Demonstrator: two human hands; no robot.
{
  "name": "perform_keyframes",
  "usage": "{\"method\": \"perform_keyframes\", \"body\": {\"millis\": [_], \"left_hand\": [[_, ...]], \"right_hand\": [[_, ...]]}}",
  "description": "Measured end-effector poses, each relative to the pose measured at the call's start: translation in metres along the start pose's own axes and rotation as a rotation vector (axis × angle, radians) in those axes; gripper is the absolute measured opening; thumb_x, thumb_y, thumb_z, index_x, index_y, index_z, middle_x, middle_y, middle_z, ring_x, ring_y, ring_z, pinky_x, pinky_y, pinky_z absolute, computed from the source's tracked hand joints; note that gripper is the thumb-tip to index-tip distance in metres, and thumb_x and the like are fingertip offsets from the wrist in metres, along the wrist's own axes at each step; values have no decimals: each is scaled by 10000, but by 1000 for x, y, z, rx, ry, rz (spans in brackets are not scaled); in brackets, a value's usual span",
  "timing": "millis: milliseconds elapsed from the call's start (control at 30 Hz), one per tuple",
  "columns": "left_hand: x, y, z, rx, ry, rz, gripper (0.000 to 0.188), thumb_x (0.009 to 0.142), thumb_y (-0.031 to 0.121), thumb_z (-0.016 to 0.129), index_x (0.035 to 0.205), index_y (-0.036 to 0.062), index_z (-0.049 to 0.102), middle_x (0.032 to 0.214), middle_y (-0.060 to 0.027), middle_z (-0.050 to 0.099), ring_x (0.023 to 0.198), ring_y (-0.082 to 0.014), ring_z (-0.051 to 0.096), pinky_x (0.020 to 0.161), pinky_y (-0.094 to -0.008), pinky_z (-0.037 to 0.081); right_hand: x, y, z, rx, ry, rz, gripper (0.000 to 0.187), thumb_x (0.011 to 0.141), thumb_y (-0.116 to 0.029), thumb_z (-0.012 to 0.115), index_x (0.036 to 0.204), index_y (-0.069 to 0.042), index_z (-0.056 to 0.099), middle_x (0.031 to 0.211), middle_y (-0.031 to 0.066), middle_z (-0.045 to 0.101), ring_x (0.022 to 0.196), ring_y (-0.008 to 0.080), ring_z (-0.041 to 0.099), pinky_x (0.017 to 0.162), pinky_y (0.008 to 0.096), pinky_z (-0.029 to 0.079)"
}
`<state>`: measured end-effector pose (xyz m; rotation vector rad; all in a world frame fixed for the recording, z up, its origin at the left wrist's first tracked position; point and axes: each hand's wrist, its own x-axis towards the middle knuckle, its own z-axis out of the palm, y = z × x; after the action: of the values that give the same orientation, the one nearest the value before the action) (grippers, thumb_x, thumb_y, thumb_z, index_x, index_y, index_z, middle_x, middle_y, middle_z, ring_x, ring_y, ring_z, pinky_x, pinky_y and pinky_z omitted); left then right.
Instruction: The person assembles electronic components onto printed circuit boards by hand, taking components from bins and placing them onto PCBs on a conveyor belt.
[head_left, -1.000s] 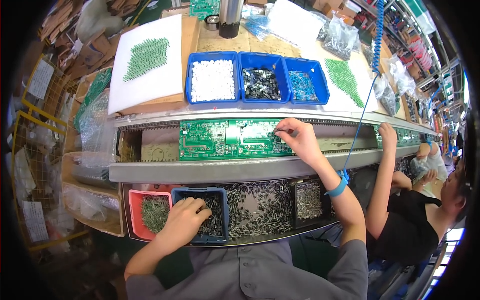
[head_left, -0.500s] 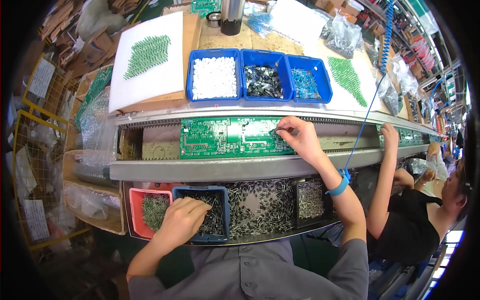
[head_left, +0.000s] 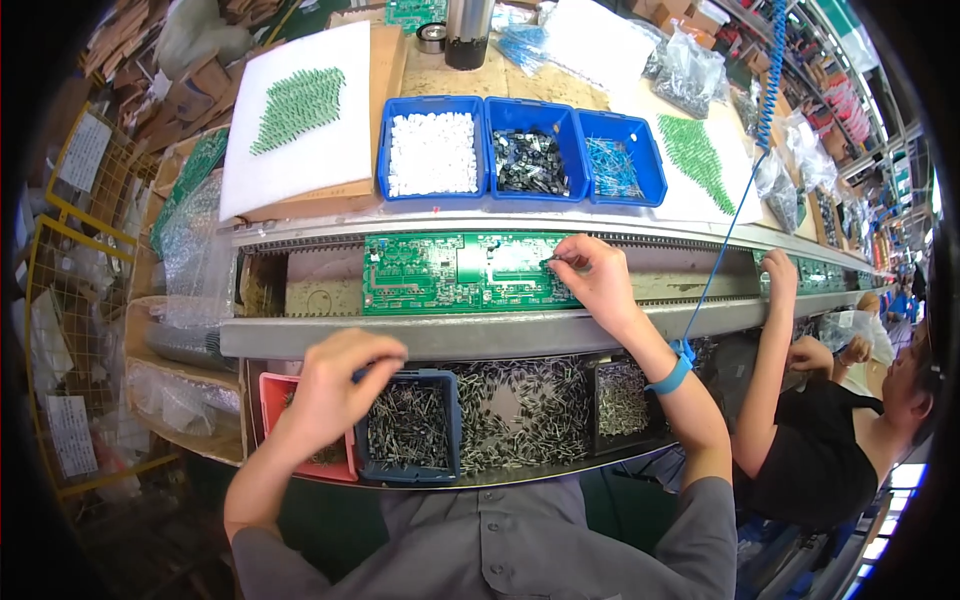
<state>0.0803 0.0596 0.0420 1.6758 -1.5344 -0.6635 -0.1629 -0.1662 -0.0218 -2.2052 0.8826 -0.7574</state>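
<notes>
A green circuit board [head_left: 420, 272] lies in the conveyor rail. My right hand [head_left: 598, 282] is at its right end, with thumb and forefinger pinched on a small dark electronic component at the board's surface. A blue strap [head_left: 670, 370] circles the right wrist. My left hand [head_left: 335, 385] hovers over the red bin [head_left: 268, 400] and the left edge of the dark blue bin [head_left: 455, 425]. Its fingers are drawn together and slightly blurred; what they hold, if anything, does not show. Small leaded components [head_left: 408, 428] fill the dark blue bin.
Behind the rail stand blue bins of white parts [head_left: 432, 155], black parts [head_left: 530, 162] and blue leaded parts [head_left: 612, 168]. Green parts stand on a white foam sheet [head_left: 345, 150]. Loose components [head_left: 520, 410] cover the near tray. A co-worker's hand [head_left: 778, 270] is on the right.
My left hand has come up out of the dark blue bin and moved left and away from me, toward the rail. The right hand stays almost in place at the board.
</notes>
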Motion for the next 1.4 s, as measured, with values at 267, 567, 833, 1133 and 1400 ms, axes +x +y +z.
{"method": "perform_keyframes", "body": {"millis": [267, 567, 833, 1133, 1400], "left_hand": [[77, -40, 30, -53, 159, 55, 134, 808, 42, 653, 936, 4, 656, 850, -135, 688, 792, -222, 683, 686, -303, 510], [91, -57, 47, -66, 141, 40, 132, 810, 52, 667, 931, 1, 662, 824, -104, 695, 754, -159, 670, 671, -274, 500], [92, -58, 51, -108, 161, 11, 122, 810, 43, 666, 924, 0, 659, 822, -98, 694, 754, -151, 668, 678, -268, 504], [90, -65, 52, -94, 187, 16, 120, 815, 40, 653, 926, -1, 637, 805, -110, 689, 751, -188, 672, 654, -288, 496], [91, -64, 52, -104, 218, 1, 120, 793, 34, 684, 900, -10, 654, 795, -92, 692, 728, -139, 665, 675, -260, 518]], "right_hand": [[-1, -3, 1, 1, 5, 30, 152, 729, 12, 710, 846, -24, 620, 758, 100, 637, 679, 221, 613, 628, 315, 512], [-2, -10, -6, -258, -45, -238, 119, 720, -15, 692, 826, -44, 647, 798, 91, 626, 768, 297, 578, 680, 389, 485], [-7, -17, -15, -257, -96, -141, 166, 739, -37, 693, 898, -36, 648, 871, 117, 621, 838, 322, 589, 717, 403, 492], [-68, -56, -76, -336, 84, 54, 206, 774, 2, 671, 977, 7, 637, 896, 160, 634, 803, 324, 616, 717, 353, 490], [-163, -24, -110, -340, 304, 507, 128, 806, 9, 641, 925, 57, 641, 779, 145, 635, 642, 188, 595, 614, 283, 474]]}}
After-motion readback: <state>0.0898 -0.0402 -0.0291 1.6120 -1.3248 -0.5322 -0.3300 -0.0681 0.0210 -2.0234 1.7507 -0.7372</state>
